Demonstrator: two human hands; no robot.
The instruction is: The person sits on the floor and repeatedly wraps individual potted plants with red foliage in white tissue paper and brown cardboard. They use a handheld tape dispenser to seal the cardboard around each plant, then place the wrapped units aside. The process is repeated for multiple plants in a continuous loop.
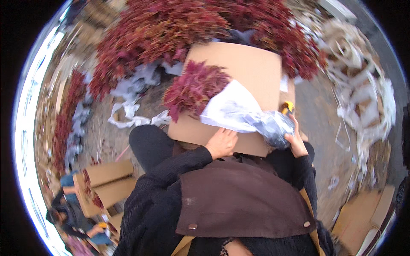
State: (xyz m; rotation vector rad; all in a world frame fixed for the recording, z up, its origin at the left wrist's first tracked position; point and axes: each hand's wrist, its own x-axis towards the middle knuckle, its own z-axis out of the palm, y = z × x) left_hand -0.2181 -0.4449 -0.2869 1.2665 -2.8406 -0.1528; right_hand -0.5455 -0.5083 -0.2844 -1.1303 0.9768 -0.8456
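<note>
A red-leaved potted plant (197, 86) lies on its side on a cardboard box (237, 70) before me, its leaves pointing left. A white sleeve (233, 107) wraps its stems, and dark plastic film (276, 128) covers its base. My right hand (296, 137) holds this base at the box's right side, fingers behind and thumb in front. My left hand (222, 143) is at the lower edge of the white sleeve, over the box; its fingertips are partly hidden under the sleeve, so its grip is unclear. A yellow and black tool (287, 108) lies just beyond my right fingers.
Many red-leaved plants (160, 32) in sleeves stand beyond the box, with another row (65, 121) at the left. Crumpled white wrapping (368, 96) is heaped at the right. Flat cardboard (358, 217) lies at the lower right. A person (69, 214) is beside cardboard boxes (109, 182) at the lower left.
</note>
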